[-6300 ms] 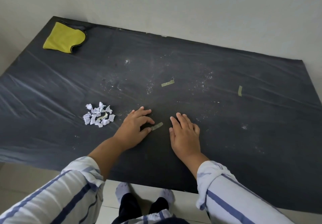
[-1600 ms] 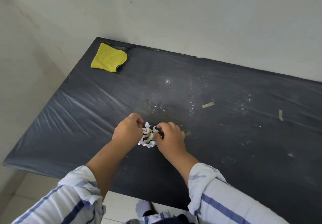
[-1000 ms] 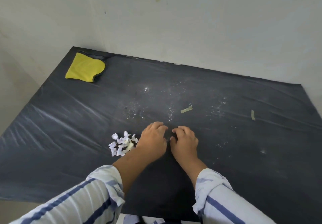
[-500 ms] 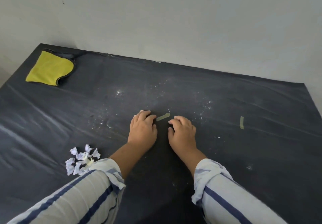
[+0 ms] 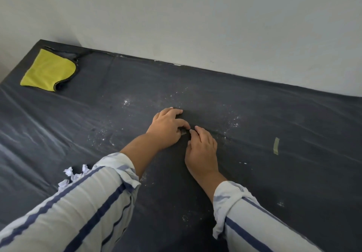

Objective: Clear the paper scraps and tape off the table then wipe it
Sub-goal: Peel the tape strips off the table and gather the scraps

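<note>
On the black plastic-covered table (image 5: 293, 183), my left hand (image 5: 168, 128) pinches one end of a short greenish tape strip (image 5: 183, 132) between thumb and forefinger. Most of the strip is hidden by my fingers. My right hand (image 5: 201, 147) lies flat on the table just right of it, fingertips touching the spot beside the strip. A second tape strip (image 5: 276, 145) is stuck to the table further right. A small pile of crumpled white paper scraps (image 5: 72, 175) sits near left, partly covered by my left sleeve.
A folded yellow cloth (image 5: 49, 71) lies in the far left corner. White dust specks (image 5: 233, 122) are scattered over the middle of the table. A pale wall (image 5: 195, 26) runs along the far edge.
Both hands left the paper pile and moved right to the middle tape strip. My left fingers have closed on its end, and now it is mostly hidden between the hands.
</note>
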Demonstrator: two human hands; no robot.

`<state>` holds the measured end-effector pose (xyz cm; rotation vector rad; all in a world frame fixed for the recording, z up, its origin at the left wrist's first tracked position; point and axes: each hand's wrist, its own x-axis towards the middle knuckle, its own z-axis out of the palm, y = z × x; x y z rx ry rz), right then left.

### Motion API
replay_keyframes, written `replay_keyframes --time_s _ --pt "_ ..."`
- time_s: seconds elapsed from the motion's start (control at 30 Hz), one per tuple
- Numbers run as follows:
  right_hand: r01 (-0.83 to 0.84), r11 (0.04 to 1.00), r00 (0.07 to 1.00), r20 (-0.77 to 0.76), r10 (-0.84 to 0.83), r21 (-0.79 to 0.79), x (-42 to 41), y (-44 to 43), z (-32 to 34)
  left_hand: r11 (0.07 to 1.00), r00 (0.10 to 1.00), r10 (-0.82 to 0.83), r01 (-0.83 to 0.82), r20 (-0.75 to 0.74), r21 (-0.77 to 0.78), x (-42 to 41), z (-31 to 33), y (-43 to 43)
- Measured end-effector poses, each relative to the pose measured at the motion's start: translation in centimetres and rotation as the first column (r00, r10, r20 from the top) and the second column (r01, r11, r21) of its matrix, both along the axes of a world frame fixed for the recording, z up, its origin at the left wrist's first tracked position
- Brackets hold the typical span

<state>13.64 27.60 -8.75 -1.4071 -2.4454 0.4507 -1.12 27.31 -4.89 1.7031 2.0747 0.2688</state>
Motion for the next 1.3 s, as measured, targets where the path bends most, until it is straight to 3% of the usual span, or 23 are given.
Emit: replay_keyframes --time_s 0.47,0.9,1.3 --pt "-0.022 1.0 0.998 0.065 0.023 -0.008 -0.1 0.1 -0.3 0.988 0.987 -0.143 0.139 -0.077 -0.06 -0.6 0.2 1.0" --pt "-0.115 0.992 0.962 0.243 0.124 -0.049 -0.5 0.3 0.1 0.987 0.997 0.03 -0.04 0.071 0.158 -1.3 -1.6 -2.1" --pt "-0.132 0.986 0.941 0.299 0.158 -0.105 -0.5 0.4 0.6 0.979 0.989 0.022 -0.052 0.149 0.198 -2.0 -1.9 -3.6"
